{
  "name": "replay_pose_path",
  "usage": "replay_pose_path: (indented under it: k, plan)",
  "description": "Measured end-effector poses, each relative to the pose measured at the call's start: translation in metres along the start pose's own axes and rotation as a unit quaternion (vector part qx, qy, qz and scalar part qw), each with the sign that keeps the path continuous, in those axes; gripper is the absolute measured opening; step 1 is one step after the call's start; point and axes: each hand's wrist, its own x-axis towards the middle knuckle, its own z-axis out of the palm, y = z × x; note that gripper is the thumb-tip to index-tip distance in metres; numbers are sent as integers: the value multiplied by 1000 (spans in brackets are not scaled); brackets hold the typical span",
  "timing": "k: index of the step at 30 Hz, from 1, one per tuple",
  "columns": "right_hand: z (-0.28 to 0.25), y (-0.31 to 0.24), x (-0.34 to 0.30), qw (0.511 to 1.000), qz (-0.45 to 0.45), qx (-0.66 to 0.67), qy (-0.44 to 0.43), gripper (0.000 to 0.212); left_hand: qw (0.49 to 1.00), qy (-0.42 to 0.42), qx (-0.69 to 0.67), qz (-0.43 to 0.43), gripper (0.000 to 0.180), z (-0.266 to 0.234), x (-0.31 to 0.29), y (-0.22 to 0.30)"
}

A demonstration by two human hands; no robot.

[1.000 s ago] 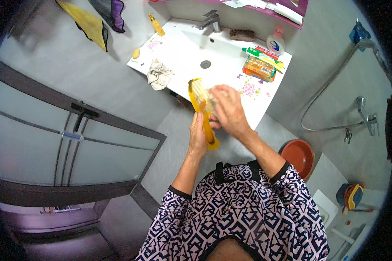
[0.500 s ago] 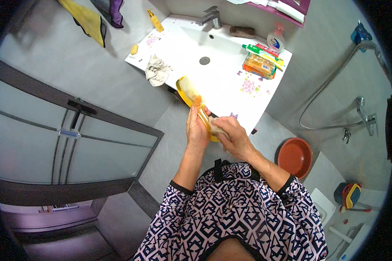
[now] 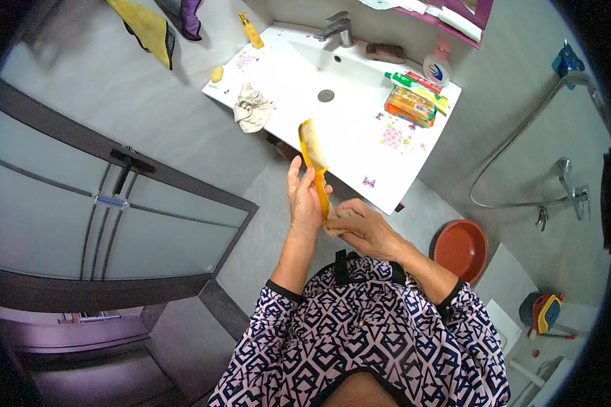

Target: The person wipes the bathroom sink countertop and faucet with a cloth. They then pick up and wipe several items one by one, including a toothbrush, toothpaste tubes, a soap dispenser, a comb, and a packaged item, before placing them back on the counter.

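A yellow comb [image 3: 311, 145] with fine teeth points up and away from me, just in front of the washbasin's near edge. My left hand [image 3: 305, 202] is closed round its handle, with the thumb and fingertips near where the teeth begin. At the handle's lower end my right hand [image 3: 369, 232] pinches a crumpled beige cloth [image 3: 334, 222] against the comb. The fingers partly hide both the cloth and the tip of the handle.
The white washbasin [image 3: 360, 146] carries a crumpled cloth [image 3: 252, 110], yellow soap [image 3: 217, 73], a yellow pump bottle [image 3: 252, 32], a brown brush [image 3: 385, 52], a white pump bottle [image 3: 437, 66] and an orange package [image 3: 410, 106]. A faucet [image 3: 339, 30] stands behind. A brown basin [image 3: 461, 250] sits on the floor.
My right hand and its cloth have slid down to the end of the comb's handle. The comb has turned more upright and shifted a little to the right.
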Motion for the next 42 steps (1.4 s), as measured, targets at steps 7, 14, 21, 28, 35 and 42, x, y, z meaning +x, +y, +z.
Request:
replay_pose_path:
  k: [7,14,21,28,35,42]
  plan:
    - [-8,6,13,983,20,80,162,33,992,-86,1,-90,50,-3,-11,-7]
    - [-3,17,54,943,-92,-134,291,38,986,-70,148,-33,55,28,-33,-10]
    - [-19,32,59,921,1,-63,384,42,970,-206,4,-128,56,11,-39,-2]
    - [-1,2,70,928,-106,-207,291,47,983,-68,159,-56,55,34,-48,-8]
    - [-20,55,67,938,78,-103,321,38,976,-158,100,-115,46,22,-49,-7]
    - [-6,19,63,949,11,-199,245,51,973,-87,211,-44,51,19,-42,-9]
